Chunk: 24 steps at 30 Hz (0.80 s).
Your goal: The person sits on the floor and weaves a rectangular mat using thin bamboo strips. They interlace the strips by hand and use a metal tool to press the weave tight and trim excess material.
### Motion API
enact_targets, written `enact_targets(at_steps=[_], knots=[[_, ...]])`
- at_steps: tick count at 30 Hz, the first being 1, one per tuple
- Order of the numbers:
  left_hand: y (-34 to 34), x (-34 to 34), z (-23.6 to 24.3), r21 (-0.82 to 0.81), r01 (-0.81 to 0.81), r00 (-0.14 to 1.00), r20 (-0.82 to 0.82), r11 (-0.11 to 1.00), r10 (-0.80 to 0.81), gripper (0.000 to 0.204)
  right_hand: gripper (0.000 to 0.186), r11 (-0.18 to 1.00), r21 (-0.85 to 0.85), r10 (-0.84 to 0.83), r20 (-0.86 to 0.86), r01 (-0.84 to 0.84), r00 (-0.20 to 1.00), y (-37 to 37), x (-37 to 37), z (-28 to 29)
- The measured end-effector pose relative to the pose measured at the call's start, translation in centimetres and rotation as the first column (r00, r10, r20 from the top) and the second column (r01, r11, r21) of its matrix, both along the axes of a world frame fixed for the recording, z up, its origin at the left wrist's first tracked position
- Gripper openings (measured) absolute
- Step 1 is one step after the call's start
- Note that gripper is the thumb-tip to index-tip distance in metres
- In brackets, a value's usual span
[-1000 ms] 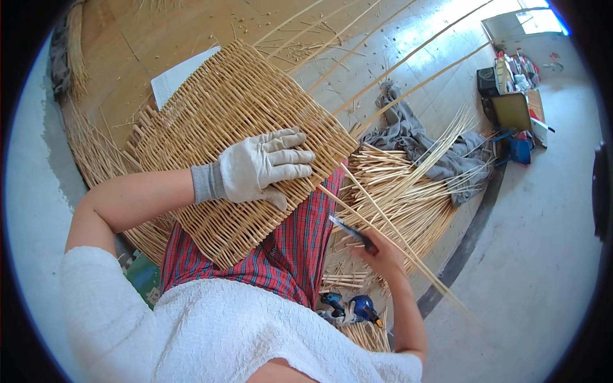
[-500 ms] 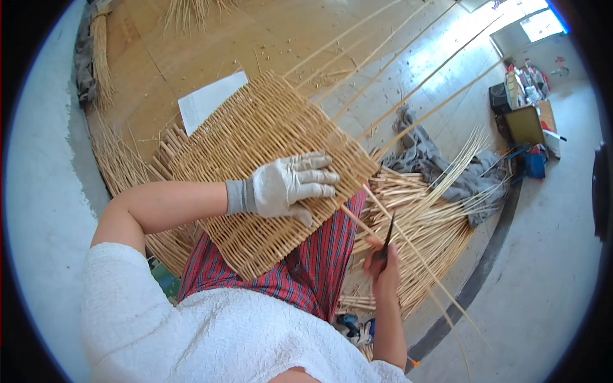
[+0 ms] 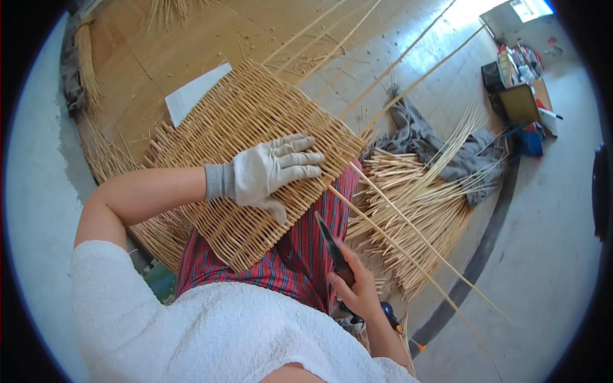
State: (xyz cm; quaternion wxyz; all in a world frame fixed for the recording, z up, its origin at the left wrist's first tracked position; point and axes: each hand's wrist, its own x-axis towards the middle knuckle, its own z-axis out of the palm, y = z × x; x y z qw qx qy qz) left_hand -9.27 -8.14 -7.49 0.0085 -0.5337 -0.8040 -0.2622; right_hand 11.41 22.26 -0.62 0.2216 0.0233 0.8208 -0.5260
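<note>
1. Woven panel (image 3: 223, 134), lying slantwise across the lap on plaid trousers (image 3: 281, 271), one corner toward a heap of loose sticks (image 3: 440, 223) at the right.
2. Left hand (image 3: 271, 169), gloved, laid flat near that corner, fingers slightly apart, thumb out: a wide grip, resting on the weave from above and closed round nothing.
3. Right hand (image 3: 361, 287), bare, with a narrow grip, wrapped round the dark handle of a knife (image 3: 332, 246). Blade pointing up and leftward, tip above the trousers, just beside the near right edge. Contact between tip and cloth hard to tell from this view.
4. Two long rods (image 3: 461, 275) jutting from that same edge, running down and rightward past the right hand; more long rods (image 3: 421, 37) slanting away from the far edge.
5. Likeliest trouble: a cut leg or torn cloth, caused by a bare point over the thigh and any slip or dip of the wrist.
6. Also possible: a nicked left thumb, from sweeping the blade along the edge toward it, or a scored weave, from too steep an angle.
7. Perhaps liable to slide or rock, from lying on uneven legs under one flat palm, with rods likely to tug if knocked.
</note>
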Motion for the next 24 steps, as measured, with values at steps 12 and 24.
enact_targets(at_steps=[12, 24], knots=[[0.5, 0.1, 0.5, -0.031, -0.01, 1.0, -0.022, 0.999, 0.009, 0.116, 0.055, 0.997, -0.077, 0.014, 0.066, -0.009, 0.998, -0.2, -1.2, 0.4], [0.5, 0.1, -0.3, -0.02, 0.01, 0.999, -0.036, 1.0, -0.011, 0.116, 0.056, 0.994, -0.05, 0.096, 0.069, -0.093, 0.993, 0.6, -2.1, -0.3]])
